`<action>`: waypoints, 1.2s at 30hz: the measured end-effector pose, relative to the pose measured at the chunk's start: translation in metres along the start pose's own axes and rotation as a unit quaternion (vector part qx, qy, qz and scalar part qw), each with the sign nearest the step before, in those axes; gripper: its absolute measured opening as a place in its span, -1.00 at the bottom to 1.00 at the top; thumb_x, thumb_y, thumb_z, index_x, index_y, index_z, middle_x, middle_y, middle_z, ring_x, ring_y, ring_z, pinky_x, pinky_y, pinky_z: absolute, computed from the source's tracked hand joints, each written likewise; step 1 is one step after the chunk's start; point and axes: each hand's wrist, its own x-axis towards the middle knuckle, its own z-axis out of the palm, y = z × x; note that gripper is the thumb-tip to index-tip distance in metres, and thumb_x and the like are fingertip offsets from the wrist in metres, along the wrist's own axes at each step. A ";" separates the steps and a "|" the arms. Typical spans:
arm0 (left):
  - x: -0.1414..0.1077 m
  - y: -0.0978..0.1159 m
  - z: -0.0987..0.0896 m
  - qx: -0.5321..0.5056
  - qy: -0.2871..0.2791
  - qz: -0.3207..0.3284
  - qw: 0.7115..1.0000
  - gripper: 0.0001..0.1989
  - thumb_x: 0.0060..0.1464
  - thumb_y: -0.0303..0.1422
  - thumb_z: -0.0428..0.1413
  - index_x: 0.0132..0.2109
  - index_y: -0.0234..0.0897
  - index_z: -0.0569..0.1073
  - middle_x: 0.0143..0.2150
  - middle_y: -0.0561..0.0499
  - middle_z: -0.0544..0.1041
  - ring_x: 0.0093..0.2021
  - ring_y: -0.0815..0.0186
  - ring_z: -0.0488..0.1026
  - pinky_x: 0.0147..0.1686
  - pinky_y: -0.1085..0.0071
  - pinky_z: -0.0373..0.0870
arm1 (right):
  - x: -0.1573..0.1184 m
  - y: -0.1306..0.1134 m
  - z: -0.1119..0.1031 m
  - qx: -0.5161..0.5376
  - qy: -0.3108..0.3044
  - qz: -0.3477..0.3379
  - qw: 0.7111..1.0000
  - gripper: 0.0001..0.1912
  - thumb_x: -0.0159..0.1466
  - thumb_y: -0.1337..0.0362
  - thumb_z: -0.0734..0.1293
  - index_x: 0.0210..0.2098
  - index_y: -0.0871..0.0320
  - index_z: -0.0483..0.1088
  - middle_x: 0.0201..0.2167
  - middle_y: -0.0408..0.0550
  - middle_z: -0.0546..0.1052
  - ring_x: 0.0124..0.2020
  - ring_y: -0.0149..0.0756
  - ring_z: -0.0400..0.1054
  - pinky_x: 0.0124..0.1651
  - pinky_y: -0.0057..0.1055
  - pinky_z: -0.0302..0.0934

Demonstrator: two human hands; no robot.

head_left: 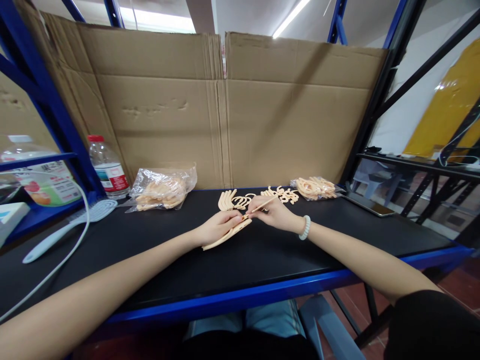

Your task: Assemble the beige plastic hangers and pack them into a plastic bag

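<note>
My left hand (221, 226) is closed around a long, pale wooden piece (221, 242), which slants down to the left just above the black tabletop. Close against it, my right hand (275, 212) pinches a thin wooden stick-like piece (265, 204). The fingertips of both hands meet at the upper end of the long piece, and they hide where the parts touch. Just behind the hands lie several curved wooden pieces (227, 200), with small curly wooden pieces (288, 195) to their right.
Plastic bags of wooden parts stand at the back, one left (163, 190) and one right (315, 188). A phone (367, 204) lies far right. At left are a hairbrush (67, 230), a white cable (80, 232) and a red-capped bottle (108, 170). Cardboard (165, 110) walls the rear.
</note>
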 end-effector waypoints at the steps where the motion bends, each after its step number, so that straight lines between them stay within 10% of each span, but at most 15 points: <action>1: -0.001 0.001 0.000 0.023 0.000 0.007 1.000 -0.62 0.20 -0.11 -0.15 -0.41 -0.30 0.28 -0.48 0.10 0.23 -0.42 0.37 0.20 -0.38 0.45 0.16 | 0.000 -0.003 -0.001 -0.063 -0.014 -0.044 0.997 -0.83 0.30 0.39 0.21 -0.41 0.21 0.38 -0.42 -0.05 0.46 -0.35 -0.36 0.31 -0.29 -0.40 0.22; 11: -0.004 0.006 0.000 0.114 0.011 0.055 0.992 -0.67 0.24 -0.21 -0.20 -0.36 -0.29 0.28 -0.47 0.09 0.27 -0.43 0.37 0.22 -0.36 0.45 0.19 | -0.004 -0.007 -0.009 -0.396 -0.052 -0.343 0.850 -0.81 0.33 0.43 0.17 -0.40 0.20 0.34 -0.39 -0.07 0.45 -0.35 -0.38 0.29 -0.41 -0.46 0.18; 20: -0.006 0.011 -0.001 0.072 -0.022 0.048 0.996 -0.61 0.25 -0.13 -0.23 -0.44 -0.27 0.22 -0.52 0.11 0.21 -0.49 0.39 0.15 -0.42 0.47 0.17 | -0.006 -0.004 -0.013 -0.338 -0.091 -0.408 0.844 -0.83 0.30 0.42 0.21 -0.41 0.16 0.34 -0.32 -0.03 0.48 -0.28 -0.32 0.34 -0.31 -0.37 0.31; 25: -0.004 0.008 0.003 0.008 -0.015 0.005 1.000 -0.58 0.21 -0.06 -0.17 -0.42 -0.28 0.29 -0.50 0.08 0.28 -0.48 0.38 0.21 -0.44 0.48 0.17 | -0.006 0.000 -0.027 -0.215 0.047 -0.207 0.953 -0.80 0.32 0.39 0.12 -0.18 0.08 0.34 -0.23 0.01 0.45 -0.17 -0.22 0.34 -0.16 -0.21 0.31; 30: -0.001 -0.002 0.002 -0.096 -0.048 -0.050 0.993 -0.58 0.19 -0.01 -0.13 -0.37 -0.29 0.31 -0.56 0.12 0.28 -0.59 0.43 0.20 -0.57 0.50 0.12 | -0.005 0.024 -0.066 -0.196 0.273 -0.003 0.942 -0.84 0.26 0.39 0.12 -0.25 0.11 0.30 -0.26 0.04 0.39 -0.17 -0.15 0.29 -0.09 -0.10 0.20; 32: -0.001 -0.006 0.002 -0.125 -0.052 -0.061 0.989 -0.58 0.19 -0.01 -0.12 -0.34 -0.29 0.31 -0.57 0.14 0.27 -0.63 0.46 0.18 -0.62 0.51 0.08 | -0.005 0.038 -0.081 -0.220 0.245 0.124 0.936 -0.80 0.25 0.39 0.09 -0.25 0.16 0.31 -0.31 0.03 0.40 -0.25 -0.20 0.30 -0.16 -0.21 0.20; 36: -0.002 -0.011 0.003 -0.149 -0.052 -0.060 0.986 -0.57 0.18 0.00 -0.10 -0.33 -0.31 0.32 -0.59 0.14 0.27 -0.65 0.48 0.19 -0.64 0.54 0.09 | -0.013 0.064 -0.097 -0.266 -0.048 0.428 0.862 -0.83 0.14 0.40 0.18 -0.33 0.24 0.40 -0.51 -0.01 0.46 -0.49 -0.30 0.32 -0.37 -0.41 0.16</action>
